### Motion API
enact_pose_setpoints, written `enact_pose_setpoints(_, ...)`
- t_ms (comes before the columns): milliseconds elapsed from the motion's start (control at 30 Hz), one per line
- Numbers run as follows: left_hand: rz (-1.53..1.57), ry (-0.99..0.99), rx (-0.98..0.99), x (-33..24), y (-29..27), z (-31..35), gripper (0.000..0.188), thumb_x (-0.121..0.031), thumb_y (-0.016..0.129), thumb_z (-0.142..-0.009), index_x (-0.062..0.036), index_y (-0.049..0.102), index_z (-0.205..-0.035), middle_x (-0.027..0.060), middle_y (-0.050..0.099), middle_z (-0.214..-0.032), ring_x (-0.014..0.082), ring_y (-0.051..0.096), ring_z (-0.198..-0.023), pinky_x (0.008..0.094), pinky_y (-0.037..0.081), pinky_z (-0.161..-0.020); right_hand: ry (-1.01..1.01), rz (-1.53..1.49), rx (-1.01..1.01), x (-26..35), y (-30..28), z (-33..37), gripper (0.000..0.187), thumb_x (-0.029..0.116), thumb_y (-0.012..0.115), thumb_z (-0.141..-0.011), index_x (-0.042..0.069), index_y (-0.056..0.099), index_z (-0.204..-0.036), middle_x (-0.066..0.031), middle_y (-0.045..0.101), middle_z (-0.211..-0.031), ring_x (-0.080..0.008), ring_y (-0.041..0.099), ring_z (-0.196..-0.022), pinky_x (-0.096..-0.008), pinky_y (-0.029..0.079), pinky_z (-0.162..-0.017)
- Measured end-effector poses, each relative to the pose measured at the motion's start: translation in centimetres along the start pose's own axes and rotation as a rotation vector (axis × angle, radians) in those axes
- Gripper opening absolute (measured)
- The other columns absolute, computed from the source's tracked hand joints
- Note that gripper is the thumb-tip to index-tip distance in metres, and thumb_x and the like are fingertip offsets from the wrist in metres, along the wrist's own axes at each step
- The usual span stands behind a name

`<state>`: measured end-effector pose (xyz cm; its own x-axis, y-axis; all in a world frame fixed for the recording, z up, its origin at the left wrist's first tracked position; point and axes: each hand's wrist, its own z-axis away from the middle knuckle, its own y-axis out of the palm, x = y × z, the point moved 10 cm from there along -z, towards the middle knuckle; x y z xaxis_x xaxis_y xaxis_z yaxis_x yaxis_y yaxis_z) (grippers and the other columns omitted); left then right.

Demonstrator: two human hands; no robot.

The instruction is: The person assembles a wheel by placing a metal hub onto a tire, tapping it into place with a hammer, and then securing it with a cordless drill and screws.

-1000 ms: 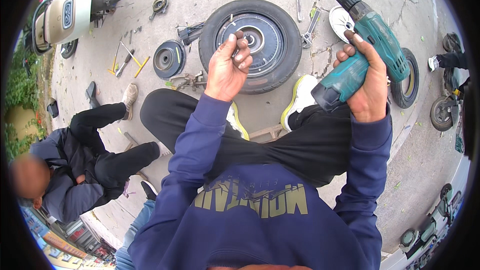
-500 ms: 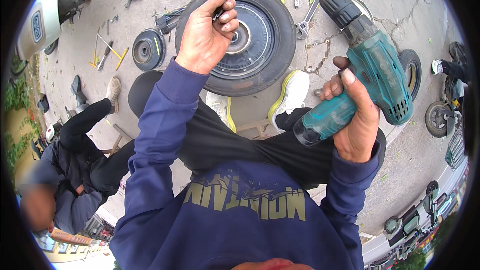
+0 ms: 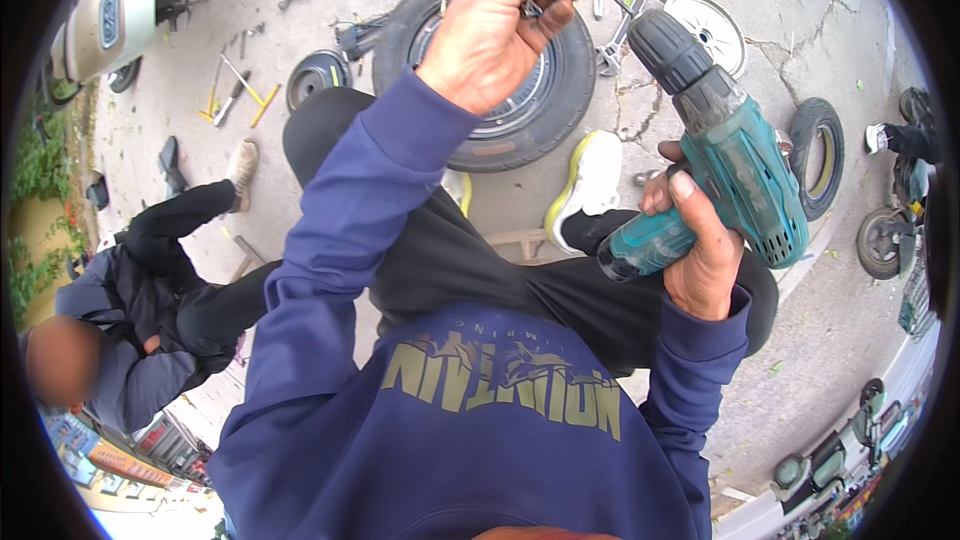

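My right hand grips a teal and black cordless drill by its handle, chuck pointing away and slightly left. A thin bit sticks out of the chuck. My left hand is raised over the far part of a wheel with a black tyre, its fingers curled and thumb pressed to the fingertips. Small dark bits show among these fingers, too small to name. The wheel lies flat on the ground beyond my shoes, its hub partly covered by my left hand and sleeve.
An adjustable wrench and a pale round disc lie right of the wheel. A smaller tyre is farther right. Left are a round hub part and yellow-handled tools. A seated person is at the left.
My left hand has moved farther away and to the right, with its fingers still curled. The drill has shifted slightly left and nearer, its chuck now clear of the pale disc. The view has shifted.
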<state>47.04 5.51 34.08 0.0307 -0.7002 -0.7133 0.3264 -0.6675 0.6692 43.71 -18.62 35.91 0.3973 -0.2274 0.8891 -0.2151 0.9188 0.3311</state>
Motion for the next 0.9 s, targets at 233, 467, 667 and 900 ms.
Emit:
enact_pose_setpoints(233,0.196,-0.155,-0.067,3.5,-3.3,5.0,0.025,-0.026,0.066,-0.099,-0.0050,0.063,-0.113,0.0077,0.067,-0.109,0.0066,0.060,-0.077,0.0172,0.052,-0.063,-0.037,-0.097,0.114,-4.1,1.2,3.4,0.034,0.004,0.073,-0.085,0.002,0.065,-0.118,-0.0105,0.070,-0.105,-0.0154,0.064,-0.075,-0.0311,0.053,-0.069)
enact_pose_setpoints(467,0.229,-0.140,-0.067,2.6,-4.6,6.7,0.023,-0.028,0.065,-0.099,-0.0053,0.064,-0.105,0.0084,0.069,-0.105,0.0064,0.063,-0.076,0.0172,0.055,-0.062,0.000,-0.025,0.118,-6.3,3.7,3.8,0.028,0.005,0.072,-0.087,0.000,0.067,-0.114,-0.0050,0.067,-0.090,-0.0133,0.062,-0.074,-0.0293,0.049,-0.070)
enact_pose_setpoints(667,0.226,-0.177,-0.091,3.2,-5.4,6.4,0.022,-0.028,0.065,-0.099,-0.0061,0.064,-0.103,0.0076,0.070,-0.103,0.0058,0.066,-0.077,0.0166,0.059,-0.065,0.035,0.008,0.086,-8.0,3.6,2.9,0.029,0.006,0.073,-0.086,-0.001,0.068,-0.114,-0.0043,0.066,-0.086,-0.0133,0.061,-0.074,-0.0291,0.049,-0.070)
enact_pose_setpoints(900,0.241,-0.216,-0.134,4.5,-7.2,5.8,0.021,-0.026,0.067,-0.098,-0.0063,0.066,-0.104,0.0081,0.070,-0.104,0.0044,0.067,-0.075,0.0148,0.059,-0.065,0.103,0.026,0.100,-9.9,3.3,1.0,0.036,0.003,0.071,-0.086,-0.001,0.062,-0.120,-0.0136,0.069,-0.108,-0.0182,0.064,-0.075,-0.0343,0.053,-0.071)
